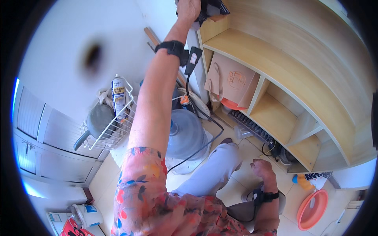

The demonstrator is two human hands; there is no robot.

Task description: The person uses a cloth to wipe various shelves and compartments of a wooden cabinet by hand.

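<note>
My left hand point(189, 11) reaches up to the top edge of the view, gripping a black plastic bag point(211, 11) beside the upper shelf. Its fingertips are cut off by the frame. A black strap circles that wrist, and a black device point(193, 59) on a cable hangs close to it. My right hand point(262, 168) is low above the tiled floor, near my knee and the shelf's lower corner. Its fingers are loosely bent, and nothing shows in them. A second black strap point(265, 197) is on the right wrist.
A wooden shelf unit point(236, 44) curves along the right, holding a brown paper bag point(230, 79). Below my left arm stand a water-cooler bottle point(187, 132) and a white wire rack point(103, 135) with a pan point(102, 121) and spray can point(118, 94). An orange basin point(313, 209) rests at lower right.
</note>
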